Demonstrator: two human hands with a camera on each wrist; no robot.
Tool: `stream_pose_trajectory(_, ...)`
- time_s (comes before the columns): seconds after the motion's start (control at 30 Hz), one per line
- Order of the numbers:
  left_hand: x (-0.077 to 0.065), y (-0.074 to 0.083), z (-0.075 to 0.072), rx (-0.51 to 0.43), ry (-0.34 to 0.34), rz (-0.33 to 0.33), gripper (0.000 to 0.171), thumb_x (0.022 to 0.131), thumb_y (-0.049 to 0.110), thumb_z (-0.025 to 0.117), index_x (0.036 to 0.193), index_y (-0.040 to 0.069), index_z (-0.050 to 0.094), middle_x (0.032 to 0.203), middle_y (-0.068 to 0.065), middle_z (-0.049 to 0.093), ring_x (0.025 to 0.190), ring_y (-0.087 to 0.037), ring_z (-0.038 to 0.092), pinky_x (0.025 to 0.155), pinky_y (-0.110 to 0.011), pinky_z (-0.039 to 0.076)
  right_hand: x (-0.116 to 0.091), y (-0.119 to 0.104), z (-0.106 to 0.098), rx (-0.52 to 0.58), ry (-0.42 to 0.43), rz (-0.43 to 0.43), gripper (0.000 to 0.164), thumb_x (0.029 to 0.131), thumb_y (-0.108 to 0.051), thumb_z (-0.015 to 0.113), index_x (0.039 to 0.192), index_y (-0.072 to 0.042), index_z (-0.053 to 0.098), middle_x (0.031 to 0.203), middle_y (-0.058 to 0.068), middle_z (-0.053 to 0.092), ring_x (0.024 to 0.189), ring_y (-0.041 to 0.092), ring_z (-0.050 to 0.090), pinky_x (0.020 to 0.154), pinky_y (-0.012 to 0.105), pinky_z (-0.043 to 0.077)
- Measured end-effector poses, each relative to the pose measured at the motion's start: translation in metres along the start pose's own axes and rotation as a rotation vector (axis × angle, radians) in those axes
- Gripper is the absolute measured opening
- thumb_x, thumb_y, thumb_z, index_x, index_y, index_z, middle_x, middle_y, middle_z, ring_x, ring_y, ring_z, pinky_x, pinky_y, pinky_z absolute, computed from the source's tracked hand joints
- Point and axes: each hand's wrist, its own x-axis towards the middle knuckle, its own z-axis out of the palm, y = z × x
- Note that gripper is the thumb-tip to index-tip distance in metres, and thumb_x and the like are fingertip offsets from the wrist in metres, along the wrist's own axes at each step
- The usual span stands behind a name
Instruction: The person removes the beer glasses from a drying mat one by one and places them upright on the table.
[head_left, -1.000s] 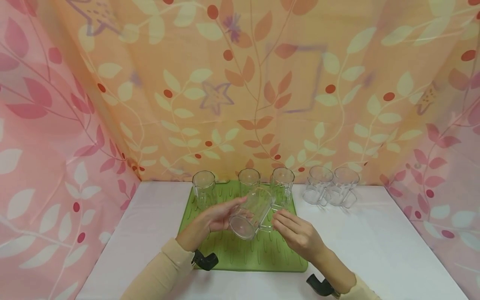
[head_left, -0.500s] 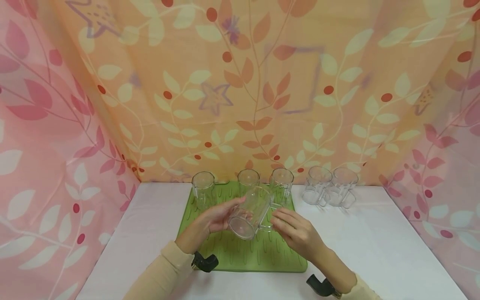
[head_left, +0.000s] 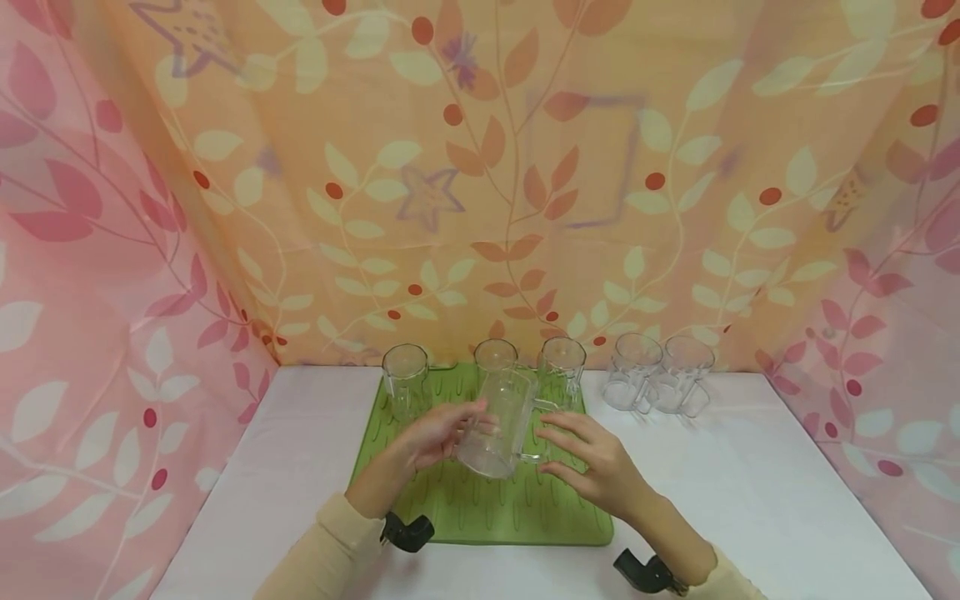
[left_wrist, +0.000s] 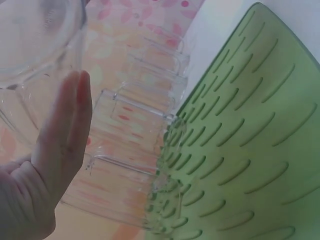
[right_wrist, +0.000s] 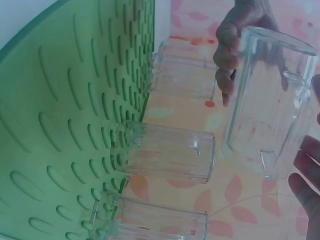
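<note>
A clear glass mug [head_left: 501, 429] is held tilted above a green ribbed mat [head_left: 495, 521]. My left hand [head_left: 437, 435] grips it by the body, thumb on the near side, the other fingers behind the glass. The mug's handle faces right, towards my right hand [head_left: 596, 462], whose fingers are spread apart right beside the handle. In the right wrist view the mug [right_wrist: 265, 107] stands between the left hand [right_wrist: 232, 45] and the right fingertips [right_wrist: 305, 165]. The left wrist view shows part of the mug [left_wrist: 35, 45] over the fingers of my left hand [left_wrist: 55, 150].
Along the back edge of the mat stand three upright glass mugs: a left one [head_left: 406, 383], a middle one [head_left: 495, 357] partly behind the held mug, and a right one [head_left: 562, 367]. Two more mugs, one [head_left: 633, 375] beside another [head_left: 686, 375], stand on the white table [head_left: 750, 483].
My right fingers have loosened from the handle and spread apart. The mug, still in my left hand, has turned a little more upright, and its base now faces me less.
</note>
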Motion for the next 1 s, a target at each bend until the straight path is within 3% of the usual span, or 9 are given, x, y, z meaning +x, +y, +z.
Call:
stream_pose_trajectory(0.13, -0.003, -0.001, 0.003, 0.067, 0.054, 0.020, 0.056, 0.093, 0.038, 0.060, 0.125, -0.008, 0.057, 0.119, -0.015, 0.063, 0.097, -0.024, 0.067, 0.086, -0.038, 0.057, 0.001, 0.000, -0.001, 0.029, 0.021, 0.048, 0.041, 0.089, -0.035, 0.069, 0.116, -0.005, 0.069, 0.117, 0.016, 0.066, 0.104, 0.030, 0.064, 0.107, 0.015, 0.042)
stream_pose_trajectory(0.3, -0.007, -0.003, 0.007, 0.143, 0.094, 0.062, 0.057, 0.092, 0.038, 0.063, 0.127, -0.007, 0.058, 0.120, -0.016, 0.064, 0.093, -0.018, 0.064, 0.080, -0.031, 0.057, 0.000, 0.002, -0.002, 0.061, 0.030, 0.137, 0.039, 0.089, -0.034, 0.069, 0.116, -0.005, 0.069, 0.115, 0.017, 0.066, 0.103, 0.029, 0.065, 0.104, 0.012, 0.043)
stream_pose_trajectory(0.43, -0.013, -0.004, 0.010, 0.164, 0.095, 0.111, 0.055, 0.091, 0.033, 0.067, 0.130, -0.005, 0.056, 0.123, -0.018, 0.064, 0.092, -0.016, 0.068, 0.082, -0.031, 0.059, -0.003, 0.003, -0.005, 0.096, 0.030, 0.226, 0.040, 0.080, -0.019, 0.079, 0.116, -0.006, 0.069, 0.116, 0.017, 0.067, 0.106, 0.026, 0.065, 0.101, 0.010, 0.044)
stream_pose_trajectory(0.6, -0.020, -0.007, 0.016, 0.193, 0.095, 0.165, 0.057, 0.089, 0.029, 0.071, 0.132, -0.003, 0.054, 0.126, -0.019, 0.062, 0.099, -0.017, 0.069, 0.086, -0.033, 0.059, -0.002, 0.003, -0.008, 0.116, 0.042, 0.306, 0.054, 0.066, 0.002, 0.083, 0.117, -0.006, 0.069, 0.117, 0.013, 0.068, 0.112, 0.016, 0.065, 0.101, 0.009, 0.044)
stream_pose_trajectory(0.8, -0.024, -0.012, 0.019, 0.202, 0.092, 0.210, 0.062, 0.086, 0.025, 0.074, 0.138, 0.000, 0.050, 0.133, -0.020, 0.057, 0.117, -0.027, 0.063, 0.095, -0.038, 0.055, 0.000, 0.002, -0.013, 0.155, 0.044, 0.385, 0.051, 0.068, 0.004, 0.082, 0.117, -0.006, 0.069, 0.119, 0.008, 0.068, 0.119, 0.004, 0.060, 0.102, 0.010, 0.043)
stream_pose_trajectory(1.0, -0.028, -0.017, 0.021, 0.195, 0.059, 0.221, 0.072, 0.084, 0.025, 0.077, 0.143, 0.002, 0.043, 0.141, -0.020, 0.051, 0.116, -0.027, 0.062, 0.099, -0.041, 0.053, -0.002, 0.004, -0.015, 0.261, 0.032, 0.464, 0.049, 0.073, 0.008, 0.078, 0.120, -0.002, 0.066, 0.124, -0.003, 0.066, 0.116, 0.000, 0.060, 0.095, 0.015, 0.051)
